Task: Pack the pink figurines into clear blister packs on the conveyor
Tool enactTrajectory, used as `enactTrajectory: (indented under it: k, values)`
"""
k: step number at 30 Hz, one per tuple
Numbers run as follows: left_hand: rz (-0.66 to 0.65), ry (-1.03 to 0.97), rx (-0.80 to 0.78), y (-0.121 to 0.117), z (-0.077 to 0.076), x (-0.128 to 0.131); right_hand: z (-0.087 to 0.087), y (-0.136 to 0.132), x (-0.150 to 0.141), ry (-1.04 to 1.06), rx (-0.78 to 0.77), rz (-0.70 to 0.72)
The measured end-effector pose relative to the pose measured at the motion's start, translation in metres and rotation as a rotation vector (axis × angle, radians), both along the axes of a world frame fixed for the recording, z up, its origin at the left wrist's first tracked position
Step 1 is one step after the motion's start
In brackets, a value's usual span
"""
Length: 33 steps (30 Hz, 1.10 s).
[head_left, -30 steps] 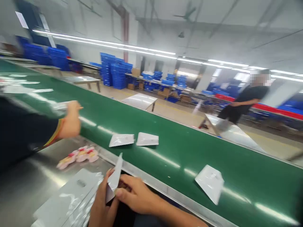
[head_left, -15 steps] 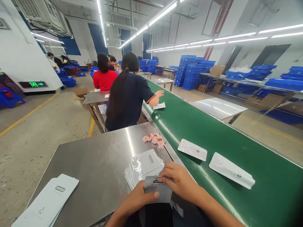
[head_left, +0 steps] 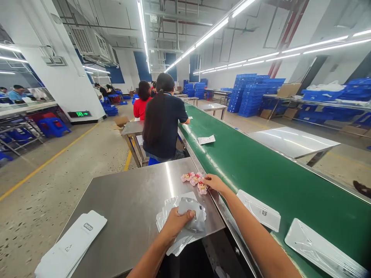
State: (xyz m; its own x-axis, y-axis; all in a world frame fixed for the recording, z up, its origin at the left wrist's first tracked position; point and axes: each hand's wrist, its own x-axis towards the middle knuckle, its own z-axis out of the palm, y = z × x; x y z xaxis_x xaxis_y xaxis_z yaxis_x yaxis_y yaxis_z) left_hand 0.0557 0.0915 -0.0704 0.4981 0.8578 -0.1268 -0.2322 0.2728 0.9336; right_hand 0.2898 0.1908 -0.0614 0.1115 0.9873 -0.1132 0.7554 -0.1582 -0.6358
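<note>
My left hand (head_left: pixel 177 223) is closed on a shiny silver-white plastic pouch (head_left: pixel 189 204), thumb on top. It is above a loose pile of similar pouches (head_left: pixel 171 210) at the table's corner. My right hand (head_left: pixel 214 183) reaches to the table's far edge, its fingertips pinched at the nearest of several small pink cartoon figurines (head_left: pixel 202 188). Whether that figurine is lifted is hard to tell. A stack of white printed packets (head_left: pixel 72 247) lies on the metal table (head_left: pixel 124 204) at the left.
A green conveyor belt (head_left: pixel 246 166) runs along the right, carrying white packets (head_left: pixel 257 210) near me and another packet (head_left: pixel 206 139) farther off. Ahead sits a person in a dark shirt (head_left: pixel 162 119). Blue crates (head_left: pixel 251 94) are stacked beyond the belt.
My right hand has left the pouch and moved forward to the pink figurines. My left hand keeps the pouch. The view has shifted, and the person ahead has drawn their arm back from the belt.
</note>
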Motion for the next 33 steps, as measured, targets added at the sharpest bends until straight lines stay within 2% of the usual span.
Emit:
enactTrajectory:
  k: [3, 5, 9, 12, 15, 18, 22, 23, 25, 28, 30, 32, 33]
  values:
    - [-0.03, 0.019, 0.086, 0.003, 0.006, 0.006, 0.0, -0.017, 0.0, 0.102, 0.078, -0.003]
    - [-0.048, 0.069, 0.143, 0.003, 0.009, 0.011, 0.011, -0.032, 0.0, 0.24, 0.171, -0.011]
    - [-0.028, 0.15, 0.24, -0.001, 0.008, 0.02, 0.052, -0.069, -0.015, 0.602, 0.334, 0.002]
    - [-0.011, 0.198, 0.284, -0.006, 0.007, 0.024, 0.08, -0.099, -0.032, 0.687, 0.374, 0.057]
    - [0.023, 0.222, 0.272, -0.01, 0.007, 0.026, 0.088, -0.123, -0.042, 0.535, 0.36, 0.103]
    - [0.029, 0.207, 0.255, -0.012, 0.006, 0.028, 0.084, -0.137, -0.045, 0.296, 0.358, 0.093]
    - [-0.041, 0.089, 0.246, -0.015, 0.007, 0.034, 0.075, -0.148, -0.046, 0.051, 0.414, 0.054]
    - [-0.06, 0.051, 0.251, -0.016, 0.008, 0.037, 0.074, -0.151, -0.046, -0.01, 0.449, 0.085]
    - [-0.085, 0.01, 0.27, -0.019, 0.013, 0.043, 0.074, -0.158, -0.044, -0.138, 0.512, 0.234]
    - [-0.074, 0.096, 0.34, -0.022, 0.023, 0.053, 0.077, -0.169, -0.039, -0.315, 0.503, 0.426]
    - [-0.11, 0.211, 0.435, -0.02, 0.03, 0.057, 0.078, -0.17, -0.031, -0.374, 0.461, 0.459]
    - [-0.239, 0.258, 0.527, -0.01, 0.032, 0.054, 0.076, -0.162, -0.014, -0.308, 0.405, 0.468]
    - [-0.287, 0.269, 0.556, -0.001, 0.03, 0.05, 0.073, -0.155, -0.002, -0.251, 0.385, 0.418]
